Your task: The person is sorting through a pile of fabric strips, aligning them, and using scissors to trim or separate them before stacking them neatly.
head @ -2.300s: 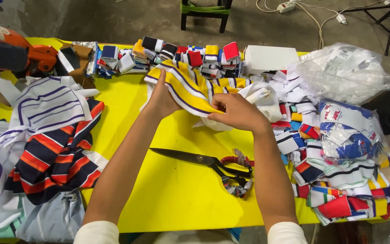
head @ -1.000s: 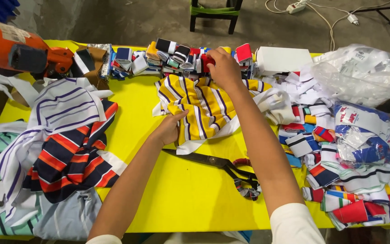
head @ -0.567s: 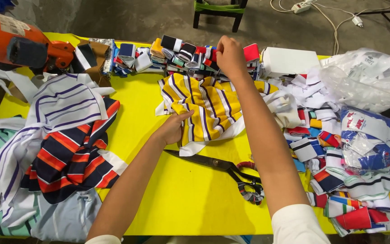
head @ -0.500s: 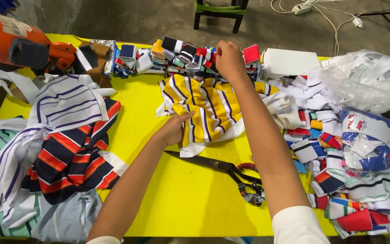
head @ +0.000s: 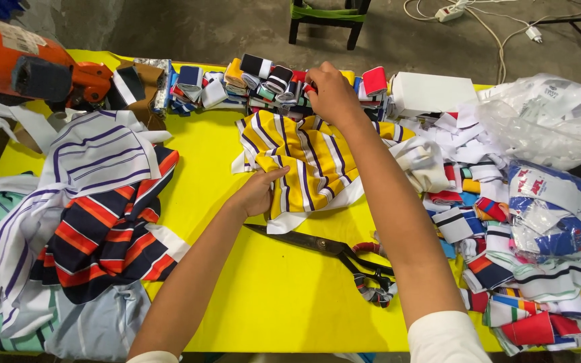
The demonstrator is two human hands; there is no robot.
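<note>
While the left hand [head: 258, 193] lay flat with its fingers closed together on the near edge of the yellow striped fabric [head: 307, 161], the right hand [head: 331, 94] reached past it, its fingers curled and pinching at something small among the row of folded trim bundles [head: 263, 82] at the far side of the yellow worktop [head: 270, 302]. What exactly it pinched could not be told. The fabric sat mid-worktop, spread but rumpled at its right edge. To do this well, the left palm seemed best kept pressing so the cloth would not creep, and the pick made cleanly from a single bundle. The black scissors [head: 334, 252] lay just beside the left wrist, blades closed, calling for care.
</note>
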